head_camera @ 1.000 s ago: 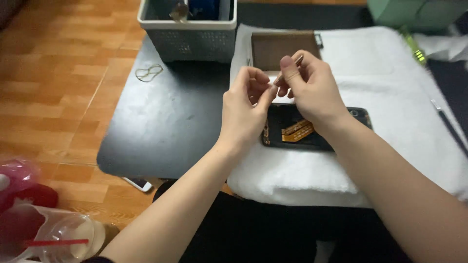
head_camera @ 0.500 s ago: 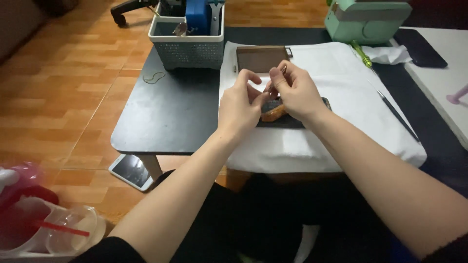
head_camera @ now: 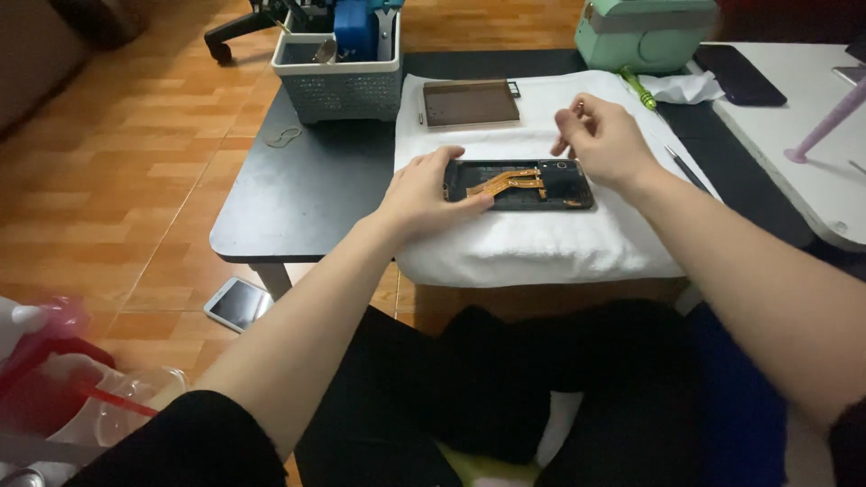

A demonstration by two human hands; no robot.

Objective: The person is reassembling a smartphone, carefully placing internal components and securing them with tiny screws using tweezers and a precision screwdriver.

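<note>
Head view of a low black table (head_camera: 298, 194) carrying a folded white towel (head_camera: 541, 243). On the towel lies the opened black rectangular phone body (head_camera: 519, 185), long side running left to right, flat and face-down with its back removed. Its interior is dark, crossed by orange-gold flat ribbon cables (head_camera: 510, 180) that branch from the centre toward the left end; a small round opening shows near the upper right corner.

The left hand (head_camera: 424, 194) rests on the towel at the left end of the phone body, fingers spread loosely, fingertips (head_camera: 483, 200) touching the frame's left edge and lower rim; its grip is open, pressing rather than clasping. The right hand (head_camera: 604, 140) hovers just above the right end of the phone body, thumb and forefinger pinched together; whether anything lies between them is too small to tell.

Behind the phone body, also on the towel, lies a brown-grey rectangular back panel (head_camera: 471, 102). At the table's far left stands a grey perforated plastic basket (head_camera: 343, 86) holding a blue object. A mint-green box (head_camera: 645, 32) sits at the far right, with a green-handled screwdriver (head_camera: 637, 88) and a crumpled white tissue (head_camera: 681, 87) beside it. A white smartphone (head_camera: 236, 303) lies on the wooden floor (head_camera: 108, 180) below the table.
</note>
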